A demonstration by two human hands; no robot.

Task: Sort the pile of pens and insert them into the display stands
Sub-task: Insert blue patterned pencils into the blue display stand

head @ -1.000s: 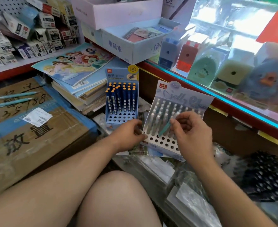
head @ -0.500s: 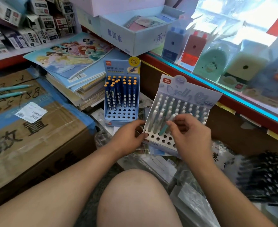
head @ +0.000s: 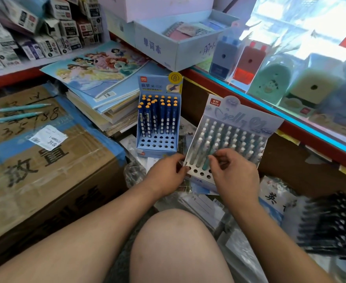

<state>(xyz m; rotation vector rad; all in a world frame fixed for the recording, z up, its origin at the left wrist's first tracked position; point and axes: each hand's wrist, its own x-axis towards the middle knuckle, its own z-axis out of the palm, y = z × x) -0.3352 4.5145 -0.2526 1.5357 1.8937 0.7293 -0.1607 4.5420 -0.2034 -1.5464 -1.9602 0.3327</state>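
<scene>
Teal pen [head: 205, 164] sits just right of the frame's centre, pinched between the thumb and fingertips of the right hand [head: 236, 176] with its lower end at the front rows of the white display stand [head: 249, 119]. Over the last second the grip has not changed. The pen has stayed over the same spot near the stand's lower left, and it now seems to lie closer to the lean of the seated pens [head: 227, 137] behind it. That suggests it is being worked down into a hole rather than still hunting for one, though the fingers hide whether the tip has entered. The left hand [head: 165, 174] still grips the stand's lower left corner, bracing it against the push. A few holes along the front edge remain open, so this stand is nearly full but not finished. Left of it, at the centre of the frame, the blue display stand [head: 156, 149] holds orange-capped pens [head: 162, 111] in its back rows, with its front rows still open. Two loose teal pens [head: 15, 113] lie on the cardboard box [head: 45, 170] at the left edge, probably still to be placed. A blurred mass of dark pens [head: 335, 223] fills the lower right.
</scene>
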